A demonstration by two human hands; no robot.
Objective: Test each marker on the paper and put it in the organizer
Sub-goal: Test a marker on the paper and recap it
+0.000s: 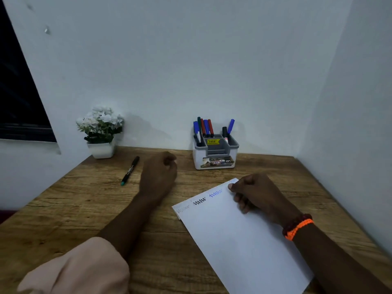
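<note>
My small home study corner: wooden desk [89, 200] pushed into plain white walls [191, 60], potted fake white flowers [101, 132], desk organizer [215, 153] full of markers, dark window [17, 98] at my left.

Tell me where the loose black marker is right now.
Head view: the black marker lies on the wooden table, left of the left hand, right of and nearer than the flower pot.
</note>
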